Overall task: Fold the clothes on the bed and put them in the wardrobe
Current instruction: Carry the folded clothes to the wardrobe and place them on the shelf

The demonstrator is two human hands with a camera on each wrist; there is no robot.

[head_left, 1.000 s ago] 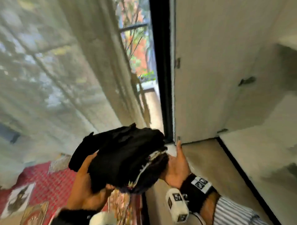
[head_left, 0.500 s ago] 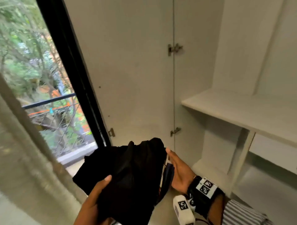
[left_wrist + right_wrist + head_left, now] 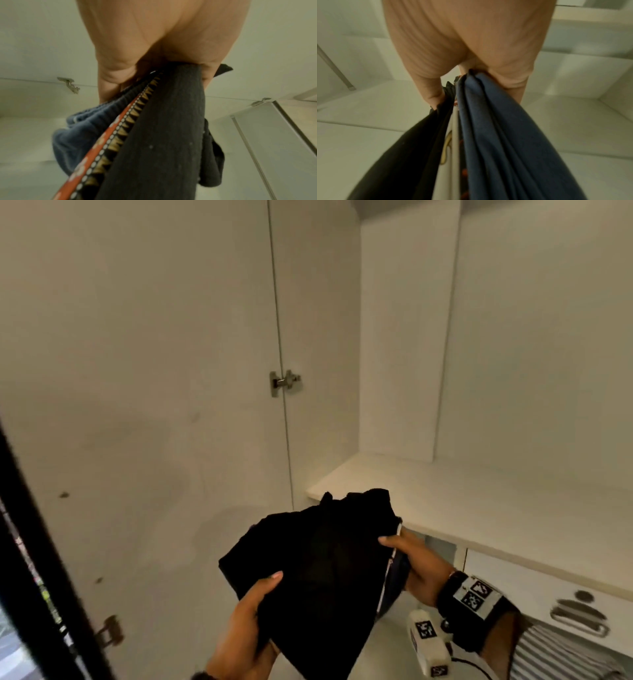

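Holding the folded stack of black, patterned and navy clothes (image 3: 318,570) just off the front edge of the white wardrobe shelf (image 3: 479,508), my left hand (image 3: 246,625) and right hand (image 3: 416,566) clamped opposite sides; sliding it on level seemed wisest, though the lower layers were probably loose.

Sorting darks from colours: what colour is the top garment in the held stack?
Black top garment, clearest in the head view.

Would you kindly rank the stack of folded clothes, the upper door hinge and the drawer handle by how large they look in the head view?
1. stack of folded clothes, by far the largest, though nearest the camera.
2. drawer handle.
3. door hinge, a bit smaller than the handle, but it is farther away, so that order is unsure.
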